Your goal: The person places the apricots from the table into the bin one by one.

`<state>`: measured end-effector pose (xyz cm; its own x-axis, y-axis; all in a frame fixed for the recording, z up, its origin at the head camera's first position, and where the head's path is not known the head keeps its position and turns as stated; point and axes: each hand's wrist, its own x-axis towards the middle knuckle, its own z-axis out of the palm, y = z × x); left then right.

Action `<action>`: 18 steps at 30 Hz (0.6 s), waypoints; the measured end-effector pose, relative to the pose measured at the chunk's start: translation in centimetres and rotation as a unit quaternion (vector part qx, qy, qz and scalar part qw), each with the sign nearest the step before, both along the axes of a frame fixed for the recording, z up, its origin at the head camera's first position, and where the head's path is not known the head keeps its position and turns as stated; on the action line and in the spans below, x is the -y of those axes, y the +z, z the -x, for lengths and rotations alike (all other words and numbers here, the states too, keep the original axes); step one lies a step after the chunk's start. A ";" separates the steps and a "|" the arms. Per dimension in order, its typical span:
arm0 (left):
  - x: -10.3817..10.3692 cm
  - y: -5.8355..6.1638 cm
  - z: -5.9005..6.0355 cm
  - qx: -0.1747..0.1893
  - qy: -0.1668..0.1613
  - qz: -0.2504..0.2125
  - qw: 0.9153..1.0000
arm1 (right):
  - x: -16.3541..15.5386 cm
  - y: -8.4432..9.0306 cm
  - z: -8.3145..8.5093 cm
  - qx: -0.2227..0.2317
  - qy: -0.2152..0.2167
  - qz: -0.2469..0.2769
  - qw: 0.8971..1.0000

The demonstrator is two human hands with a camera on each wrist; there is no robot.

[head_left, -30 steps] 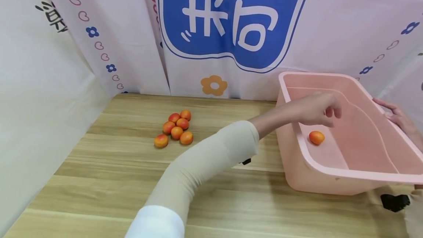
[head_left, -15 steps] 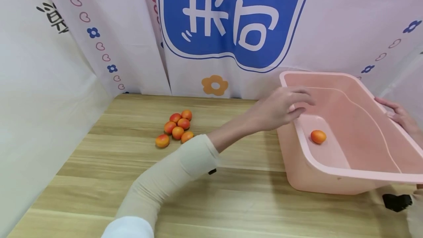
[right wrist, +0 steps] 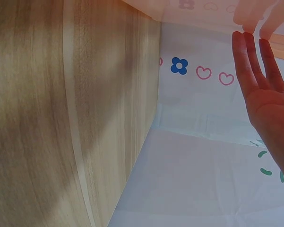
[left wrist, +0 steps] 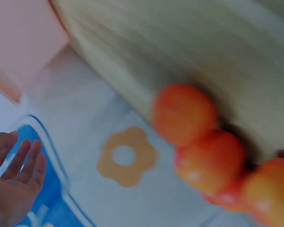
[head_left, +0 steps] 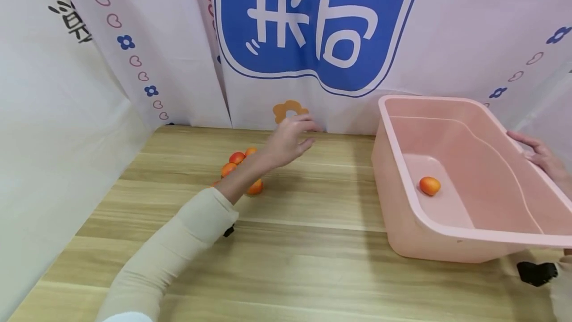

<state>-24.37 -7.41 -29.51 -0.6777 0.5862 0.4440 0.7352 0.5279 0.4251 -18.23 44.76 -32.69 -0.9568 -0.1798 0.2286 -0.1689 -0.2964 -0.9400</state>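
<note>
Several small orange-red fruits [head_left: 237, 158] lie bunched on the wooden table [head_left: 313, 262] at back left, and they show blurred in the left wrist view [left wrist: 183, 113]. My left hand [head_left: 290, 135] hovers just right of and above them, fingers relaxed and holding nothing [left wrist: 14, 179]. My forearm hides part of the bunch. A pink plastic tub [head_left: 447, 235] stands at the right, tilted up on its right side, with one fruit [head_left: 430, 186] lying inside. My right hand [head_left: 538, 155] rests on the tub's right rim, fingers straight [right wrist: 255, 71].
A white printed cloth backdrop [head_left: 313, 29] with a blue sign closes off the back and left sides, close behind the fruits. A small black object [head_left: 534, 272] lies on the table under the tub's near right corner. Bare wood lies between fruits and tub.
My left hand has drawn back out of the tub and swung left to just above the bunch of fruits. The fruit in the tub stays put; my right hand has not moved.
</note>
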 end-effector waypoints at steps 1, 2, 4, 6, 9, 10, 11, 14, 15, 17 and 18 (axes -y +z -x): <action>0.7 -0.4 0.4 0.008 0.006 -0.002 1.000 | -0.1 0.1 -0.1 0.007 -0.002 -0.005 1.000; 1.4 -0.7 0.7 0.021 0.012 -0.004 1.000 | -0.1 0.1 -0.1 0.007 -0.007 -0.015 1.000; 2.9 -1.4 1.3 0.046 0.027 -0.007 0.999 | -0.2 0.2 0.0 0.008 -0.012 -0.036 0.999; 4.5 -2.0 1.7 0.070 0.049 -0.011 0.996 | -0.2 0.3 -0.1 0.012 -0.017 -0.050 0.999; 6.8 -2.5 1.8 0.092 0.076 -0.010 0.993 | -0.1 0.2 -0.1 0.013 -0.019 -0.049 0.999; 7.5 -2.6 1.8 0.096 0.083 -0.010 0.992 | -0.1 0.2 -0.1 0.015 -0.021 -0.046 0.999; 8.2 -2.8 1.7 0.100 0.090 -0.008 0.991 | 0.0 0.2 -0.2 0.020 -0.025 -0.044 0.999; 10.2 -3.1 1.2 0.119 0.100 0.003 0.988 | 0.1 0.3 -0.4 0.033 -0.034 -0.036 0.998; 10.9 -3.3 1.1 0.127 0.102 0.005 0.987 | 0.2 0.3 -0.4 0.026 -0.040 -0.043 0.998; 12.4 -3.6 0.7 0.138 0.105 0.011 0.985 | 0.3 0.3 -0.6 0.021 -0.043 -0.049 0.998; 13.1 -3.7 0.5 0.142 0.106 0.015 0.984 | 0.3 0.3 -0.6 0.016 -0.045 -0.053 0.997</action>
<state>-24.91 -20.52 -33.24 -0.8801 0.4286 0.2044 0.4618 0.6720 0.5789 -17.59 44.47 -32.35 -0.9766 -0.1146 0.1817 -0.1595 -0.1801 -0.9706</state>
